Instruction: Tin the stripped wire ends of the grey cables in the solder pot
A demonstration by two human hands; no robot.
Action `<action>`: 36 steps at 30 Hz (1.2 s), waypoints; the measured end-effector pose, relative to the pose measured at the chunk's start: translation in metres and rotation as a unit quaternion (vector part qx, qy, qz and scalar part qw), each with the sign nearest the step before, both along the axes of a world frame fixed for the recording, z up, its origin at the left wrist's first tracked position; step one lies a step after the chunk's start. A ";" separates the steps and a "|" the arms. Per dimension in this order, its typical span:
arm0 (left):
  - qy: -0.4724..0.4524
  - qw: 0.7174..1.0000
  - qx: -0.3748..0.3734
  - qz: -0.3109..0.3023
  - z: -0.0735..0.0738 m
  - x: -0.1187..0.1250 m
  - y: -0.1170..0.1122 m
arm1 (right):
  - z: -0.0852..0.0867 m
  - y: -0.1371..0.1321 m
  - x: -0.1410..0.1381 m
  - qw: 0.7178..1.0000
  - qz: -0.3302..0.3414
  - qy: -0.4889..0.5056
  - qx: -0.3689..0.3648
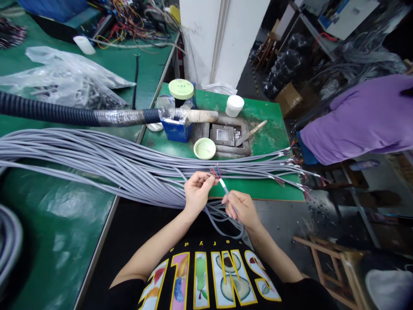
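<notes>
A thick bundle of grey cables (97, 155) lies across the green bench, its stripped ends with coloured wires (290, 165) fanned out at the right. My left hand (196, 191) pinches the coloured inner wires (215, 172) of one grey cable. My right hand (241, 209) is closed round that same cable (225, 188) just below its stripped end. The cable loops down towards my lap.
A black corrugated hose (64, 113) with a nozzle ends over a blue box (176, 129) and a metal tray (226, 135). A white jar (234, 105), green lids (204, 148) and a plastic bag of parts (64, 82) stand behind. A person in a purple top (361, 118) is at the right.
</notes>
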State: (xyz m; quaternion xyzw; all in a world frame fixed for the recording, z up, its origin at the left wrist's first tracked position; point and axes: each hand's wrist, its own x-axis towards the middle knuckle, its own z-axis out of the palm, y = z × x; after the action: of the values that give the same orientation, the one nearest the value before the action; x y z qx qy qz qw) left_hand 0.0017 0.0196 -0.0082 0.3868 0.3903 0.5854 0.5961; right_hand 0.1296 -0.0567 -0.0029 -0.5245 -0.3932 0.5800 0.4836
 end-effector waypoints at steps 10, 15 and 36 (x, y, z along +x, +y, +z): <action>0.241 0.882 0.404 0.018 -0.002 0.001 -0.009 | 0.007 0.022 0.001 1.000 -0.004 -0.001 0.014; 0.074 0.976 0.192 -0.063 -0.001 0.010 -0.015 | 0.005 0.029 -0.005 0.990 -0.091 -0.015 0.109; -0.025 0.996 -0.018 -0.079 0.008 0.001 0.003 | 0.055 0.080 0.000 0.900 -0.018 -0.362 0.243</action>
State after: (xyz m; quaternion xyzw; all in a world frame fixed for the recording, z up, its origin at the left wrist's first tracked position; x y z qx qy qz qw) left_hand 0.0022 0.0226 -0.0001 0.3906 0.3540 0.5391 0.6569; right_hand 0.1298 0.0228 0.0519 -0.5712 -0.6608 0.2277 0.4304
